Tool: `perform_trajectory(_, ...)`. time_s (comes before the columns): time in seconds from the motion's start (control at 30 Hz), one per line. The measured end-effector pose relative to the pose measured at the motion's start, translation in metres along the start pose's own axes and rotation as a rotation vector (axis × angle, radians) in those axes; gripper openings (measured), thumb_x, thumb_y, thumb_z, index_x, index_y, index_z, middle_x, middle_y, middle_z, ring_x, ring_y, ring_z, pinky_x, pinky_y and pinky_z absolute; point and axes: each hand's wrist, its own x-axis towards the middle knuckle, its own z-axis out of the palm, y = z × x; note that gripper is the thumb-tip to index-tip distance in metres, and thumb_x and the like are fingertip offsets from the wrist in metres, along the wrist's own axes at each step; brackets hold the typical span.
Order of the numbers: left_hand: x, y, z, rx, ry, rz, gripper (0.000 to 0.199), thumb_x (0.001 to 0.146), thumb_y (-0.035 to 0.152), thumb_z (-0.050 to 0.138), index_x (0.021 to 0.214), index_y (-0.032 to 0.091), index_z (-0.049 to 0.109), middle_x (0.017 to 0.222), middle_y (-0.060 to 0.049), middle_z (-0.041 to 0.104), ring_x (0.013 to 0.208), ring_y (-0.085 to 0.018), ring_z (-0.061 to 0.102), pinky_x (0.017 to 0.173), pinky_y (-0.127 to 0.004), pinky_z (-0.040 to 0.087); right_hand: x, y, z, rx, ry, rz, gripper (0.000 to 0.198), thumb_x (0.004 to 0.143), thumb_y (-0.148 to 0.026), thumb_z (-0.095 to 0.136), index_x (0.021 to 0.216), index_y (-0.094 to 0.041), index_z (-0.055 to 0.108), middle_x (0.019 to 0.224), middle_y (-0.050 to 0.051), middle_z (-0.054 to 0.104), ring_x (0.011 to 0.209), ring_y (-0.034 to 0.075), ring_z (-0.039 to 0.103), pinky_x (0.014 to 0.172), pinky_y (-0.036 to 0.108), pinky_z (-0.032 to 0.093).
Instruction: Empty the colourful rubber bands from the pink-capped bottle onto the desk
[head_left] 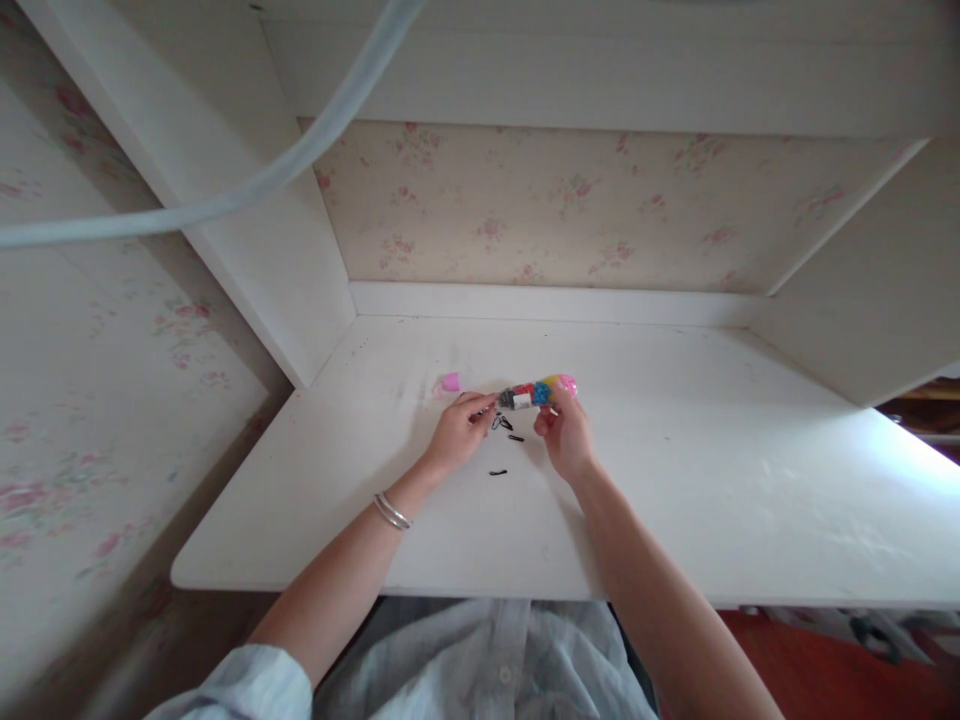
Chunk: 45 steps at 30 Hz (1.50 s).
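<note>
A small clear bottle (523, 397) filled with bands of colored small items, black, red, blue, yellow and pink, lies nearly level above the desk. My right hand (568, 435) is closed around its pink and yellow end. At the black end, which points left, the fingers of my left hand (459, 432) are pinched together; what is between them is too small to make out. Below the bottle, several small black loops, which look like hair ties (504, 424), lie on the desk. A pink cap (450, 382) sits left of the bottle, beyond my left hand.
The white desk (712, 480) has side panels and an upper shelf (600, 80) over its back. A pale cable or tube (292, 165) crosses the upper left, close to the camera. Flowered wallpaper (487, 220) covers the wall behind.
</note>
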Motion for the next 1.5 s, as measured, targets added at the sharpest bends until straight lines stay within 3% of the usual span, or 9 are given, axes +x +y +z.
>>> perform_trajectory(0.13, -0.001, 0.002, 0.000, -0.101, -0.055, -0.061, 0.051, 0.080, 0.016, 0.056, 0.130, 0.022, 0.052, 0.104, -0.004, 0.055, 0.062, -0.006, 0.051, 0.057, -0.019, 0.044, -0.002, -0.002, 0.002, 0.070, -0.074, 0.096, 0.030, 0.074, -0.047, 0.067, 0.075, -0.023, 0.049, 0.055, -0.008, 0.037, 0.042, 0.006, 0.030, 0.038, 0.021, 0.026)
perform_trajectory(0.3, -0.001, 0.007, -0.002, -0.121, -0.157, -0.182, 0.028, 0.075, 0.018, 0.059, 0.102, 0.017, 0.064, 0.076, 0.002, 0.054, 0.055, -0.006, 0.044, 0.050, -0.018, 0.037, -0.004, -0.002, 0.001, 0.053, -0.137, 0.173, 0.029, 0.075, -0.045, 0.065, 0.072, -0.023, 0.046, 0.052, -0.008, 0.029, 0.043, 0.007, 0.026, 0.038, 0.021, 0.024)
perform_trajectory(0.37, -0.001, 0.009, -0.003, -0.141, -0.194, -0.187, 0.033, 0.075, 0.018, 0.059, 0.107, 0.018, 0.063, 0.073, 0.003, 0.053, 0.055, -0.007, 0.044, 0.052, -0.019, 0.037, -0.004, -0.002, 0.001, 0.050, -0.136, 0.181, 0.029, 0.073, -0.044, 0.066, 0.072, -0.023, 0.046, 0.051, -0.009, 0.028, 0.043, 0.008, 0.024, 0.038, 0.022, 0.023)
perform_trajectory(0.47, -0.001, 0.012, -0.004, -0.106, -0.212, -0.161, 0.036, 0.077, 0.023, 0.059, 0.113, 0.018, 0.062, 0.070, 0.003, 0.053, 0.058, -0.009, 0.045, 0.056, -0.021, 0.037, -0.003, -0.002, -0.001, 0.057, -0.124, 0.169, 0.030, 0.072, -0.044, 0.067, 0.070, -0.023, 0.045, 0.050, -0.009, 0.028, 0.043, 0.007, 0.023, 0.038, 0.022, 0.023)
perform_trajectory(0.73, -0.001, 0.015, -0.007, 0.103, -0.194, 0.031, 0.020, 0.083, 0.035, 0.061, 0.085, 0.017, 0.069, 0.067, 0.004, 0.047, 0.061, -0.010, 0.042, 0.059, -0.023, 0.033, 0.000, -0.006, -0.002, 0.059, -0.064, 0.088, 0.033, 0.074, -0.047, 0.066, 0.068, -0.022, 0.046, 0.051, -0.008, 0.029, 0.043, 0.007, 0.023, 0.038, 0.022, 0.022)
perform_trajectory(0.9, 0.000, 0.009, -0.007, 0.098, -0.087, 0.027, 0.024, 0.077, 0.037, 0.069, 0.094, 0.020, 0.072, 0.065, 0.004, 0.049, 0.060, -0.010, 0.045, 0.058, -0.022, 0.034, 0.000, -0.005, -0.001, 0.055, -0.037, 0.063, 0.031, 0.075, -0.047, 0.067, 0.070, -0.022, 0.050, 0.051, -0.008, 0.029, 0.043, 0.007, 0.024, 0.038, 0.022, 0.022)
perform_trajectory(1.07, -0.001, 0.002, 0.000, 0.096, 0.067, -0.001, 0.026, 0.072, 0.039, 0.074, 0.088, 0.019, 0.073, 0.068, 0.001, 0.057, 0.061, -0.011, 0.048, 0.059, -0.023, 0.036, 0.001, -0.003, -0.001, 0.066, -0.003, 0.044, 0.033, 0.073, -0.049, 0.069, 0.069, -0.023, 0.048, 0.050, -0.008, 0.030, 0.042, 0.007, 0.025, 0.037, 0.023, 0.022)
perform_trajectory(1.33, 0.002, 0.004, -0.009, 0.175, 0.005, 0.034, 0.019, 0.084, 0.033, 0.061, 0.084, 0.019, 0.073, 0.068, 0.001, 0.058, 0.063, -0.011, 0.050, 0.060, -0.022, 0.036, 0.005, -0.006, -0.005, 0.077, 0.063, 0.017, 0.034, 0.073, -0.049, 0.069, 0.071, -0.022, 0.049, 0.052, -0.009, 0.031, 0.042, 0.006, 0.025, 0.036, 0.020, 0.024)
perform_trajectory(1.5, 0.001, 0.006, -0.008, 0.279, 0.113, -0.040, 0.018, 0.082, 0.031, 0.061, 0.088, 0.017, 0.071, 0.067, 0.002, 0.059, 0.061, -0.011, 0.050, 0.059, -0.023, 0.035, 0.005, -0.007, -0.006, 0.102, 0.056, 0.024, 0.034, 0.073, -0.047, 0.070, 0.070, -0.021, 0.049, 0.053, -0.009, 0.031, 0.043, 0.006, 0.025, 0.036, 0.019, 0.024)
